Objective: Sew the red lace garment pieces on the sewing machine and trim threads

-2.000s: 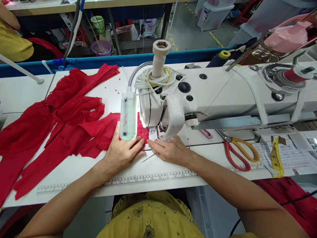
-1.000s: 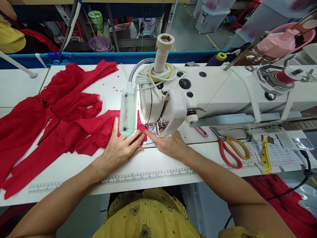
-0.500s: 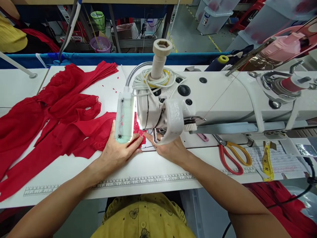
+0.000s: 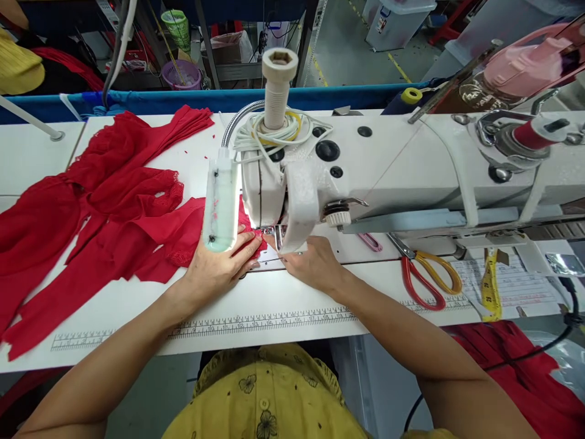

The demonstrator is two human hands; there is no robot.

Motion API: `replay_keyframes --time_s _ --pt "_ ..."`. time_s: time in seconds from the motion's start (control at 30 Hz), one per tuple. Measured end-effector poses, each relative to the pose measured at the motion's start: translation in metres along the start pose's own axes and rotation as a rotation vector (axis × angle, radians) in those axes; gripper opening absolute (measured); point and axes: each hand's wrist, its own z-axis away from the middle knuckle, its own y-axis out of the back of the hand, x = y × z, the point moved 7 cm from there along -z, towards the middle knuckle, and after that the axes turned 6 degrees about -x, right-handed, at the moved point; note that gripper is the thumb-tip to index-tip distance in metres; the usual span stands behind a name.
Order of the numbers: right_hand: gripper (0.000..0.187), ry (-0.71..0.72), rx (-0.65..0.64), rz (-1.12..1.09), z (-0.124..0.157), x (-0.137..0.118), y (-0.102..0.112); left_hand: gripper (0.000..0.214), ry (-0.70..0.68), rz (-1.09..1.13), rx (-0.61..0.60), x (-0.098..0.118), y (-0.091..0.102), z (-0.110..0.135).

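My left hand (image 4: 218, 268) lies flat with fingers stretched out on the red lace fabric (image 4: 114, 207), pressing its edge just left of the needle. My right hand (image 4: 311, 263) rests on the machine bed right of the presser foot (image 4: 274, 233), fingertips reaching under the head of the white sewing machine (image 4: 388, 171); those fingers are partly hidden. A small work lamp (image 4: 220, 204) on a gooseneck hangs over my left hand and hides part of it.
Red-and-yellow scissors (image 4: 427, 277) and a yellow tape measure (image 4: 490, 285) lie on the table (image 4: 292, 299) to the right. Red fabric spreads over the left half. A printed ruler (image 4: 256, 323) runs along the front edge. A red thread spool (image 4: 530, 135) sits on the machine.
Both hands have crept a little farther toward the needle with the fabric edge. The thin metal tool seen near my right hand earlier is no longer visible.
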Motion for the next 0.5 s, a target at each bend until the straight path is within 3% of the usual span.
replay_keyframes --time_s 0.07,0.23,0.33,0.5 --pt "0.022 -0.008 0.045 -0.022 0.001 0.002 0.003 0.036 0.005 -0.004 0.006 -0.001 0.0 0.0" --pt "0.035 -0.097 0.06 -0.086 0.006 0.005 0.02 0.032 -0.006 -0.049 0.044 0.0 0.003 -0.001" --pt "0.037 -0.051 0.007 -0.123 0.01 0.002 0.027 0.03 -0.032 -0.069 0.068 0.002 0.005 -0.001" --pt "0.034 0.003 0.027 -0.046 0.014 0.001 0.028 0.032 -0.075 -0.073 0.101 0.003 0.007 -0.002"
